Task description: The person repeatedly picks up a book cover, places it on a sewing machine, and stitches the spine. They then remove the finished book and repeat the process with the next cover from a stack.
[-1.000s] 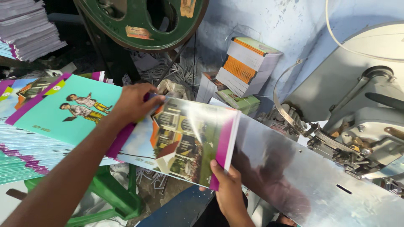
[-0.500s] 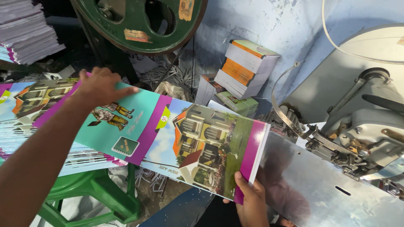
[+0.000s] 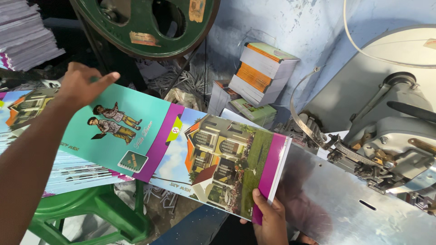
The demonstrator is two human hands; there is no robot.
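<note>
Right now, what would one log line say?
left hand: on teal cover | right hand: grips open booklet | stapler: beside

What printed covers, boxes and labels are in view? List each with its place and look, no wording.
Open cover: centre, teal and purple, house picture, right hand pinching its edge.
Cover pile: left, under left hand.
Boxes: against wall, white and orange.
Stickers: on green wheel, worn orange.
Paper stack: upper left, white.
</note>
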